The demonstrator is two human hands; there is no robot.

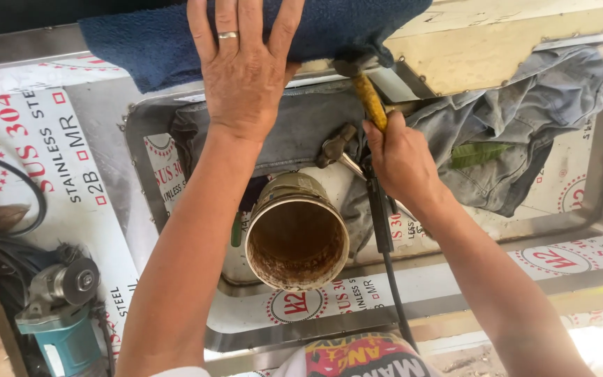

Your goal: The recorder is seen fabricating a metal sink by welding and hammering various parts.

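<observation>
You've got white protective film with red and black print covering the steel sheet; no packages, screens.

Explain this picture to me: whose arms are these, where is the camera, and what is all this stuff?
There is no machine here, only a person's two bare hands. The camera sits on the person's head and looks down at them. The left hand, wearing a ring, presses flat on a blue towel. The right hand has its grip around the yellow handle of a hammer. Below lies a steel sink, partly covered in printed film, with grey cloth, another hammer and a rusty bucket in it. An angle grinder lies at lower left.
</observation>
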